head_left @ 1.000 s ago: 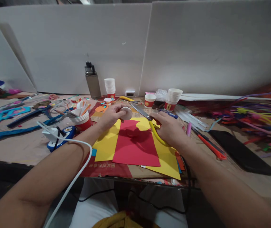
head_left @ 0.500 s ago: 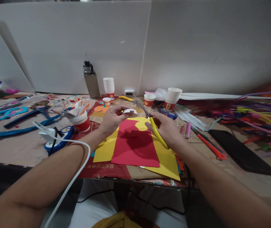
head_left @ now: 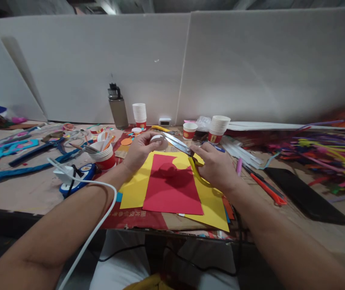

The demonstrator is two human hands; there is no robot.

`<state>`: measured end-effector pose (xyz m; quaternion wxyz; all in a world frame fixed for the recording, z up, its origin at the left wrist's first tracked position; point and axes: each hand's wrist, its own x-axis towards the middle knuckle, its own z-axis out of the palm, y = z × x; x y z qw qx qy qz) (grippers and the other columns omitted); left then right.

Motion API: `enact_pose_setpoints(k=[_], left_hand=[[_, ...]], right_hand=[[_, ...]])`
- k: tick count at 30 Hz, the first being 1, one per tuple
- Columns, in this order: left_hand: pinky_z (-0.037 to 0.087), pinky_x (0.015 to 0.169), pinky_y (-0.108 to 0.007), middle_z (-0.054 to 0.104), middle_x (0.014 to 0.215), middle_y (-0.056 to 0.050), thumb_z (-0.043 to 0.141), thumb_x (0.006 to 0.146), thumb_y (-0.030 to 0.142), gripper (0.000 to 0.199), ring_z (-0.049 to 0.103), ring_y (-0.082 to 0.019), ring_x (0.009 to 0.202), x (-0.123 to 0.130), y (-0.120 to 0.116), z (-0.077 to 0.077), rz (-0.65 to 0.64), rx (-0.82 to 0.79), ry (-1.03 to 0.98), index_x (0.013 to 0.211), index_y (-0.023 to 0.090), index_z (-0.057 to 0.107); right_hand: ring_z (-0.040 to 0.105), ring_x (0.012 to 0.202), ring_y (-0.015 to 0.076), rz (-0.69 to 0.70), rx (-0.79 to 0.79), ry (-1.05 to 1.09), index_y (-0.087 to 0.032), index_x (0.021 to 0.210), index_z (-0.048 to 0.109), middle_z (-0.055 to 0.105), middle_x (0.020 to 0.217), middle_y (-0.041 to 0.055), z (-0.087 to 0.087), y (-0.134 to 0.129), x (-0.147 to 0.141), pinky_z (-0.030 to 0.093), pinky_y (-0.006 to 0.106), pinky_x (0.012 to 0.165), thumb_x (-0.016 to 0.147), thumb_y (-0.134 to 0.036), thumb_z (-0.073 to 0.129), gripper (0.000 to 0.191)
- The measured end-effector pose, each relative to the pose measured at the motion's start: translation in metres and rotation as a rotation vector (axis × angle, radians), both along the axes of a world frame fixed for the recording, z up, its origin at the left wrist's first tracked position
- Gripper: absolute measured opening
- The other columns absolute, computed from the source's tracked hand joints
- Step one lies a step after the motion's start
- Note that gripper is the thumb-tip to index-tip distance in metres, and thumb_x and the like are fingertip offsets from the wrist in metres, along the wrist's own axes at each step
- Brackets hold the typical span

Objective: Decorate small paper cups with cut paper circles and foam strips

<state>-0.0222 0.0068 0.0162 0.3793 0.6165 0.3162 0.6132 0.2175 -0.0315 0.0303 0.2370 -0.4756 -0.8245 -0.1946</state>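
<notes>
My left hand (head_left: 139,151) pinches a small white piece (head_left: 158,139), partly covered by the fingers. In my right hand (head_left: 216,165) are yellow-handled scissors (head_left: 176,141), their blades pointing left toward the white piece, the tips close to it. Below both hands lies a red sheet (head_left: 170,195) on top of yellow sheets (head_left: 133,189). A yellow piece with a curved edge (head_left: 180,162) rests at the red sheet's upper right, and a small red shape (head_left: 166,169) in shadow is on the red sheet.
A cup of pens (head_left: 105,160) and a blue power strip (head_left: 84,173) are at left. Behind stand a bottle (head_left: 118,112) and stacked cups (head_left: 219,125). To the right are a red-handled tool (head_left: 265,188), a black phone-like slab (head_left: 306,195) and colourful pipe cleaners (head_left: 335,157).
The scissors have turned, their blades now lying flatter and nearer the white piece. My left hand has tilted that piece. The view has shifted slightly upward.
</notes>
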Motion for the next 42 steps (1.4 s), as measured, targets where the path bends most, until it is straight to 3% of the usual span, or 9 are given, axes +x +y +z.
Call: enact_pose_setpoints(k=[8,13,17,23,29,34,38,42], left_hand=[[0.040,0.059,-0.024,0.063,0.078,-0.001,0.067,0.074,0.023,0.012,0.051,-0.012,0.068,-0.006,0.006,-0.002,-0.037,-0.051,-0.001,0.085,0.021,0.071],[0.046,0.071,-0.027,0.066,0.082,-0.002,0.071,0.074,0.025,0.011,0.057,-0.014,0.075,-0.007,0.004,0.002,0.050,0.073,0.077,0.084,0.020,0.073],[0.048,0.082,-0.030,0.070,0.091,-0.005,0.068,0.079,0.029,0.013,0.062,-0.016,0.087,-0.007,0.004,0.002,0.165,0.264,0.160,0.088,0.021,0.075],[0.049,0.086,-0.031,0.072,0.095,-0.005,0.065,0.083,0.026,0.015,0.064,-0.016,0.090,-0.011,0.006,0.000,0.381,0.438,0.267,0.094,0.022,0.074],[0.048,0.090,-0.033,0.073,0.098,-0.005,0.062,0.083,0.018,0.017,0.064,-0.017,0.095,-0.011,0.002,0.001,0.427,0.531,0.366,0.095,0.022,0.073],[0.047,0.087,-0.031,0.072,0.097,-0.005,0.063,0.081,0.022,0.016,0.063,-0.017,0.093,-0.009,0.000,0.001,0.376,0.401,0.285,0.094,0.019,0.072],[0.047,0.076,-0.028,0.069,0.086,-0.003,0.066,0.077,0.028,0.018,0.060,-0.015,0.080,-0.009,0.003,0.000,0.250,0.166,0.123,0.091,0.017,0.069],[0.043,0.065,-0.024,0.065,0.078,-0.001,0.065,0.074,0.027,0.013,0.054,-0.013,0.070,-0.009,0.006,-0.002,0.085,0.048,0.029,0.083,0.017,0.068]], right_hand=[[0.058,0.075,0.0181,0.026,-0.010,-0.019,-0.022,0.120,0.064,0.066,0.099,0.0077,-0.001,0.002,0.004,0.028,0.027,0.052,0.080,-0.024,0.056,0.041],[0.059,0.075,0.0180,0.113,-0.075,0.133,-0.021,0.116,0.066,0.066,0.101,0.0083,-0.001,0.001,0.001,0.034,0.027,0.056,0.082,-0.025,0.056,0.035],[0.058,0.073,0.0171,0.273,-0.284,0.371,-0.016,0.102,0.067,0.067,0.089,0.0071,0.004,-0.006,-0.006,0.042,0.027,0.065,0.085,-0.029,0.054,0.025],[0.044,0.052,0.0102,0.291,-0.697,0.495,-0.014,0.095,0.065,0.054,0.064,-0.0018,0.006,-0.016,-0.013,0.034,0.024,0.051,0.084,-0.035,0.054,0.026],[0.043,0.050,0.0088,0.299,-0.818,0.555,-0.017,0.096,0.066,0.052,0.060,-0.0035,0.002,-0.022,-0.017,0.033,0.022,0.049,0.086,-0.038,0.051,0.028],[0.046,0.053,0.0102,0.315,-0.736,0.531,-0.017,0.095,0.066,0.054,0.061,-0.0029,0.003,-0.020,-0.016,0.035,0.023,0.052,0.087,-0.039,0.052,0.027],[0.056,0.071,0.0157,0.314,-0.485,0.418,-0.016,0.097,0.067,0.066,0.081,0.0044,0.005,-0.012,-0.010,0.041,0.026,0.063,0.088,-0.033,0.054,0.023],[0.060,0.086,0.0198,0.233,-0.285,0.254,-0.018,0.106,0.066,0.067,0.101,0.0089,0.000,-0.004,-0.003,0.041,0.027,0.072,0.086,-0.024,0.054,0.024]])
